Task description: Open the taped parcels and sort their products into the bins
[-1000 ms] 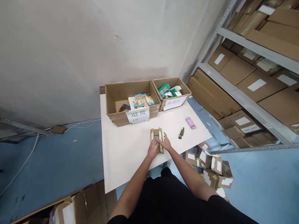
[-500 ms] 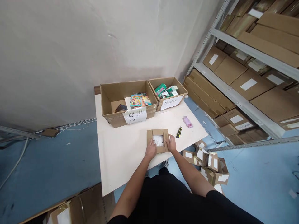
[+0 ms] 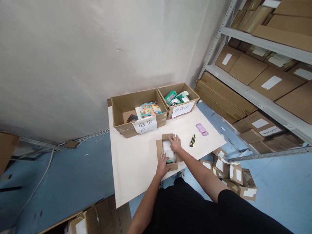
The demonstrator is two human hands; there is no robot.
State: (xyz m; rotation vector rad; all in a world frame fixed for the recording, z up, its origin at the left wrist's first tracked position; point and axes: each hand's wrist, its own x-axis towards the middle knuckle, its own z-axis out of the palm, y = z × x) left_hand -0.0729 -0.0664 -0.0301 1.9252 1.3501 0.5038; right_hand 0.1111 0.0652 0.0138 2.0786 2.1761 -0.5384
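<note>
A small cardboard box (image 3: 159,148) lies on the white table, its flaps folded outward. Inside it is a white wrapped item (image 3: 167,148), with a bit of green showing near its lower end. My left hand (image 3: 162,165) rests at the box's near left side, fingers apart and reaching over the opening. My right hand (image 3: 175,144) lies across the far right side with its fingers spread, touching the box edge and the white wrapping. To the right of the box lies a black and yellow utility knife (image 3: 192,140), touched by neither hand.
Two larger cartons stand at the table's back: one (image 3: 126,131) holds colourful booklets (image 3: 146,110), the other (image 3: 168,113) green and white boxes (image 3: 181,97). A blurred pink item (image 3: 202,129) lies right. Metal shelving (image 3: 243,86) with cartons rises beyond; opened boxes (image 3: 235,175) lie on the floor.
The box's flaps have been spread outward, showing more of the white item. My right hand has moved from the right edge to the far right part. The view has shifted slightly.
</note>
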